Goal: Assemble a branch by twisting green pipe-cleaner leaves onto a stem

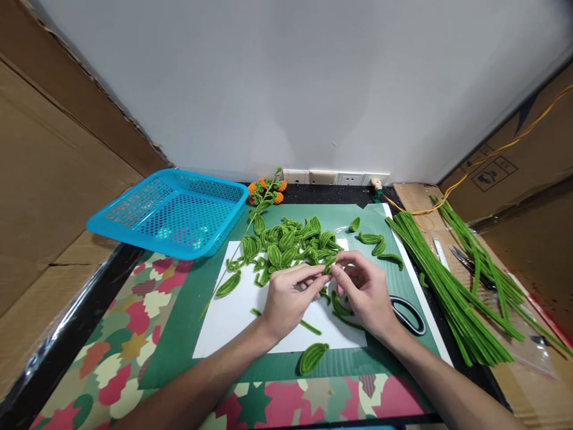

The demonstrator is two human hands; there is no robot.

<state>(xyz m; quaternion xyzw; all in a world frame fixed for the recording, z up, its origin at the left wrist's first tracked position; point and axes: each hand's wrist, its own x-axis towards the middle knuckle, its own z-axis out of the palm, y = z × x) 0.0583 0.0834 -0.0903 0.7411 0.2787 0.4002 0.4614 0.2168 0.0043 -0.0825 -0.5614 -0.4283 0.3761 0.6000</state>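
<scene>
While both hands meet above a white paper sheet (233, 316), the left hand (286, 298) and right hand (364, 292) each pinch a fuzzy green pipe-cleaner leaf (329, 266) in a fingertip grip, beside a pile of looped leaves (286, 242) on the bench.

Bright even overhead light, soft shadows under the hands, sharp centre, bowed edges (wide lens)
</scene>
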